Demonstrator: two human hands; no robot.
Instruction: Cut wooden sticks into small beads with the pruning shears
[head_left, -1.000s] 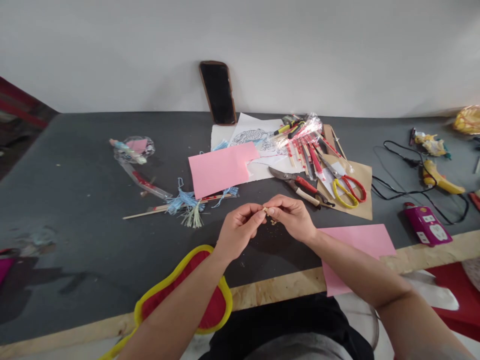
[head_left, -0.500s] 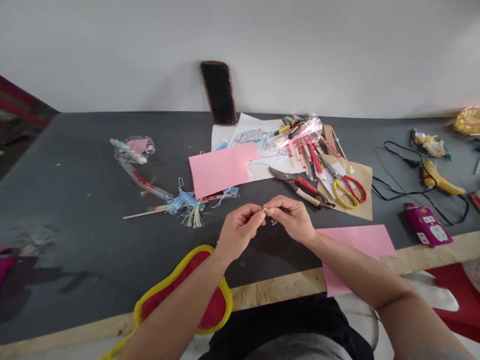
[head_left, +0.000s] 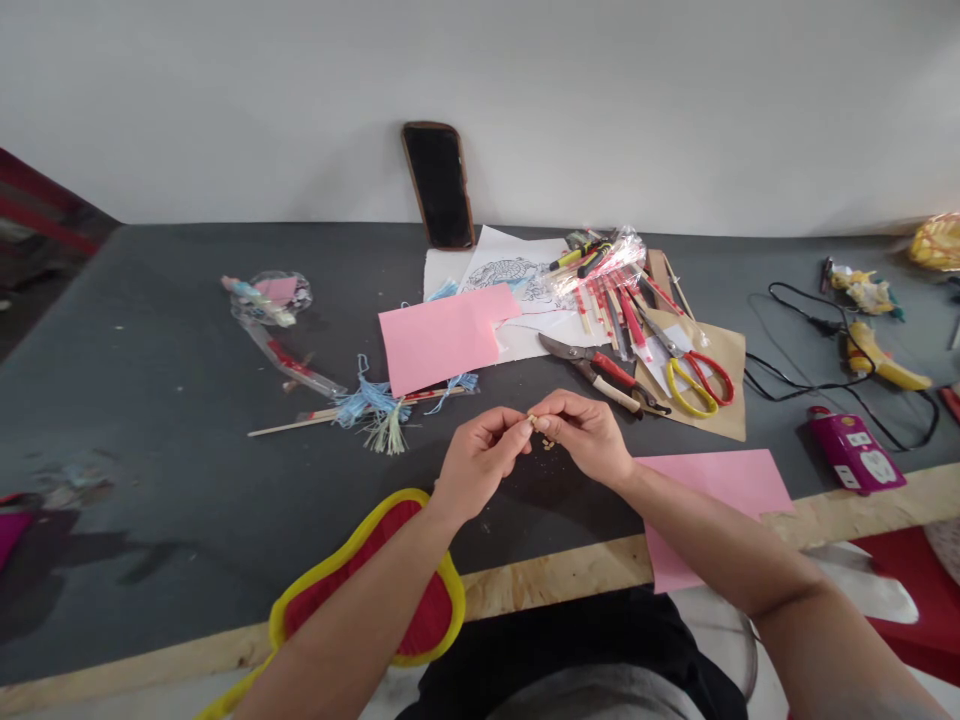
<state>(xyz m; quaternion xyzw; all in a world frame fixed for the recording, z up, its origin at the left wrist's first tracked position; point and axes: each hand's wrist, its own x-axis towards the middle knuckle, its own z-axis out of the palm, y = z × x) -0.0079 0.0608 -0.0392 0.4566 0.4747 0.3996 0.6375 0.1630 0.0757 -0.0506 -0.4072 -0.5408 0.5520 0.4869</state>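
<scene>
My left hand (head_left: 484, 455) and my right hand (head_left: 585, 432) meet over the dark table, fingertips pinched together. Between them is a tiny tan piece (head_left: 532, 421), too small to name, gripped from both sides. A few similar tan bits (head_left: 548, 443) lie on the table just below. Pruning shears (head_left: 600, 372) with one red and one whitish handle rest beyond my right hand. Left of my left hand are blue tassels (head_left: 367, 405) and a pale tassel (head_left: 386, 430) by thin sticks. Pink paper (head_left: 439, 340) lies farther back.
A phone (head_left: 439, 185) leans on the wall. Scissors (head_left: 688, 375) lie on a brown envelope (head_left: 724, 365). Pink paper (head_left: 716, 480) sits under my right forearm, and a red, yellow-edged piece (head_left: 420, 630) under my left. A glue gun (head_left: 881, 358) and its cord, plus a purple box (head_left: 856, 455), are at right.
Almost nothing differs. Both hands stay in the same place with the tiny piece between them, the fingertips shifting only very slightly.
</scene>
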